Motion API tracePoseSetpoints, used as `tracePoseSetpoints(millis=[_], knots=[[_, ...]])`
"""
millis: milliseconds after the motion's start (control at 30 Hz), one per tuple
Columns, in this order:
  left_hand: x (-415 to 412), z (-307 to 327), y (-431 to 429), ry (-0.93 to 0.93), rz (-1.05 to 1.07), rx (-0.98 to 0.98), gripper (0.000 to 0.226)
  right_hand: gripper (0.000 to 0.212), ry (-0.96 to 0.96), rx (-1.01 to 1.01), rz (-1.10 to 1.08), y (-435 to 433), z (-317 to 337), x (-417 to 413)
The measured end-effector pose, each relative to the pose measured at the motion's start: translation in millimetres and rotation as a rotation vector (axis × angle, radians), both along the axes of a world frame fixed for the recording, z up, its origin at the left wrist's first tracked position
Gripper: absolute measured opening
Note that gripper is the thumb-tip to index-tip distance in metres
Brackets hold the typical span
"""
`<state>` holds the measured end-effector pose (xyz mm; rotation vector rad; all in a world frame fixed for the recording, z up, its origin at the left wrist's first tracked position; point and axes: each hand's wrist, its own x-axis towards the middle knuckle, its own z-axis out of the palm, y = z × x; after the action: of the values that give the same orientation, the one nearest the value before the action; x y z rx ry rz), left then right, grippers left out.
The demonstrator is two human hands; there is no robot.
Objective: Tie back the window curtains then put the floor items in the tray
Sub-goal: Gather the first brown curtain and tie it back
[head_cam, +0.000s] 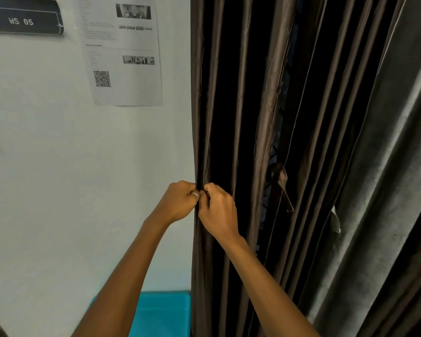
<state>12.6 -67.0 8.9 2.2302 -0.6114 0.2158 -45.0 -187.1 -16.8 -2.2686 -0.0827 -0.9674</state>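
Both hands are meeting at the left edge of the dark brown curtain, knuckles almost touching. The left hand is curling closed around the outermost fold, a ring showing on one finger; its fingertips are hidden behind the fabric. The right hand is pinching the same edge just beside it, its fingers closed and mostly hidden from the camera by its own back. Whether a tie is between the fingers is not discernible.

To the right of the hands, a fabric tie-back strap is hanging loose in a gap between folds. Further right, a grey curtain is running out of frame.

Below the hands, a teal tray is partly covered by the left forearm and cut off at the bottom edge. Above and left of the hands, a printed sheet with illegible text and a "WS 05" sign, partly cropped, are hanging on the white wall.
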Motion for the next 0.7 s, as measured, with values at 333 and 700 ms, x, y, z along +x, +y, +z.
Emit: tracePoseSetpoints(millis=[333, 700], knots=[[-8.3, 13.8, -14.7, 0.083, 0.151, 0.039, 0.079, 0.014, -0.053, -0.046, -0.087, 4.7, -7.7, 3.7], [-4.9, 5.6, -9.8, -0.140, 0.249, 0.085, 0.050, 0.014, -0.157, 0.135, -0.108, -24.0, -14.7, -8.5]])
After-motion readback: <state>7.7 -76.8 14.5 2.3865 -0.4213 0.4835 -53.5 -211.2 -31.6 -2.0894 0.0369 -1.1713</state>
